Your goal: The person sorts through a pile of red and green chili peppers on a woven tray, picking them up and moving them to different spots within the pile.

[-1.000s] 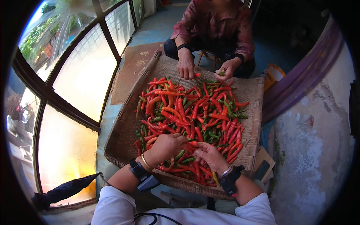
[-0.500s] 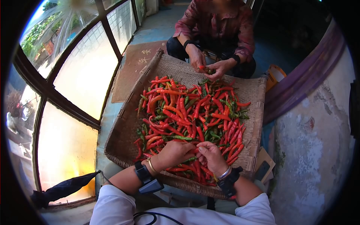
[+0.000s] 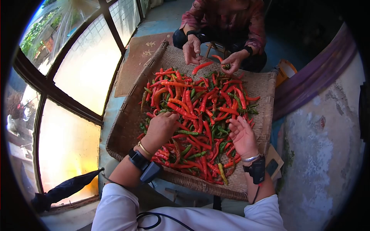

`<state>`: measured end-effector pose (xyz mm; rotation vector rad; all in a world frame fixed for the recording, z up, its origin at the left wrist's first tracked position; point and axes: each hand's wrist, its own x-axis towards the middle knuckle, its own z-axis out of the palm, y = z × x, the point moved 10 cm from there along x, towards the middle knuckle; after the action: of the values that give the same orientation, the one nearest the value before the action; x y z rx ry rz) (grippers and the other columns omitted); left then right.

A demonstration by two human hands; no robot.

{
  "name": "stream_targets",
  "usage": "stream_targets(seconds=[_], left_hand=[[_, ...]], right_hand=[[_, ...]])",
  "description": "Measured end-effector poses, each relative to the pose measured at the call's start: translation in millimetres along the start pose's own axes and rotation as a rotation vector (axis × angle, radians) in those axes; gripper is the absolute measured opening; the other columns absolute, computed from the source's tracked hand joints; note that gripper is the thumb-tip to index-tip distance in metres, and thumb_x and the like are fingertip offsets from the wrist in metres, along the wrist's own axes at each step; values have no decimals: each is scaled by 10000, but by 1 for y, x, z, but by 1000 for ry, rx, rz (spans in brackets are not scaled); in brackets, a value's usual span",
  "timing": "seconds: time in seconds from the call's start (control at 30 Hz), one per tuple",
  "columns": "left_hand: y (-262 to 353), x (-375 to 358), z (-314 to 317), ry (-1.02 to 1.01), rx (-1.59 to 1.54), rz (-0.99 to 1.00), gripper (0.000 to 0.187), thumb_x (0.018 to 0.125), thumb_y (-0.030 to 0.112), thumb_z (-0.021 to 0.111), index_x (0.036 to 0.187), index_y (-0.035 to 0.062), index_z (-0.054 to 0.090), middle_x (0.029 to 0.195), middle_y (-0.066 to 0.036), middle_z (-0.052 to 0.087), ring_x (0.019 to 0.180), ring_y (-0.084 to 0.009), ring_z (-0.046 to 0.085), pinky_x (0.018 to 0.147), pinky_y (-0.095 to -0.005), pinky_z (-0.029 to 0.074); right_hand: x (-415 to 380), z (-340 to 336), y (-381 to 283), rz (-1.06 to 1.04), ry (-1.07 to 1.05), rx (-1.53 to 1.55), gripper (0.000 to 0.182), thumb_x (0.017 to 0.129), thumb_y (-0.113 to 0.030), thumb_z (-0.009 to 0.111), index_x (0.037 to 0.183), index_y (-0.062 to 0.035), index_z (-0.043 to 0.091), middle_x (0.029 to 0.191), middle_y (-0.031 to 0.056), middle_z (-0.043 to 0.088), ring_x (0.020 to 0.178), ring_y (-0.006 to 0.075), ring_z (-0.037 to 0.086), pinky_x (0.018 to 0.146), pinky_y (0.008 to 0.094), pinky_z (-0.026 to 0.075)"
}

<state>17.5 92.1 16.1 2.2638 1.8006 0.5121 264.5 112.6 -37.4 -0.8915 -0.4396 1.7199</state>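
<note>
Basket (image 3: 125, 131) of mostly red peppers (image 3: 208, 130), right hand (image 3: 243, 136) spread, left hand (image 3: 162, 127) curled, hold unclear

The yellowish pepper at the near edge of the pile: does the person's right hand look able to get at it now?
Probably yes. The yellowish pepper lies uncovered, and the right hand is open, its palm showing nothing held. It would likely need only to draw back toward the body.

Plain white top (image 3: 216, 217), thin black cable (image 3: 169, 218) looped across it. Left wrist (image 3: 150, 142) has a gold-coloured bangle (image 3: 143, 149) and strapped-on boxy dark gadget (image 3: 151, 172); right wrist (image 3: 247, 151), a silver-coloured bangle (image 3: 250, 158) and chunky black unit (image 3: 256, 170).
</note>
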Motion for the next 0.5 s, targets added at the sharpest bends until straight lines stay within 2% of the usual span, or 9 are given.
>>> stream_targets(seconds=[0.03,0.07,0.1,0.17,0.2,0.3,0.37,0.5], left_hand=[[1,2,-9,95,70,32,176,714,135,599,880,82,577,883,-83,582,833,-258,552,680,-369,454],[-3,6,-2,11,98,2,221,719,116,590,937,80,571,988,-62,542,933,-251,500,745,-344,438],[-5,10,1,11,99,1,221,719,116,590,937,80,571,988,-62,542,933,-251,500,745,-344,438],[11,11,-13,293,192,202,360,664,124,588,1016,71,540,955,-58,511,952,-239,467,774,-351,416],[9,12,-10,294,190,202,360,664,124,588,1016,71,540,955,-58,511,952,-239,467,774,-351,416],[14,12,0,246,282,284,427,658,111,564,1081,80,515,933,-52,489,946,-227,449,825,-357,372],[7,14,19,53,294,236,357,670,109,537,1027,88,542,916,-51,484,945,-213,445,850,-345,336],[4,14,21,33,321,208,283,672,120,533,953,96,564,919,-48,479,963,-200,435,847,-332,333]], right_hand=[[-2,1,11,89,-28,-100,323,872,-249,457,1131,-56,457,952,97,593,793,157,587,618,285,464],[-6,5,19,130,-70,-104,290,872,-202,457,1113,-40,464,902,95,600,741,148,588,587,273,468],[-8,6,23,131,-71,-104,290,872,-202,457,1113,-40,464,902,95,600,741,148,588,587,273,468],[-14,17,39,211,-199,-138,258,870,-157,457,1091,-27,474,845,92,603,678,129,584,546,243,464],[-17,21,42,228,-180,-153,223,866,-136,463,1059,-27,489,796,84,602,626,107,572,507,212,450],[-19,16,59,290,-208,-185,208,866,-145,466,1037,-30,496,788,76,601,620,97,567,503,205,447],[-22,18,61,300,-204,-203,201,866,-147,468,1029,-35,498,779,69,601,611,92,563,496,201,445],[-24,21,66,315,-234,-248,200,865,-151,470,1025,-36,504,775,59,598,606,84,558,493,191,440]])
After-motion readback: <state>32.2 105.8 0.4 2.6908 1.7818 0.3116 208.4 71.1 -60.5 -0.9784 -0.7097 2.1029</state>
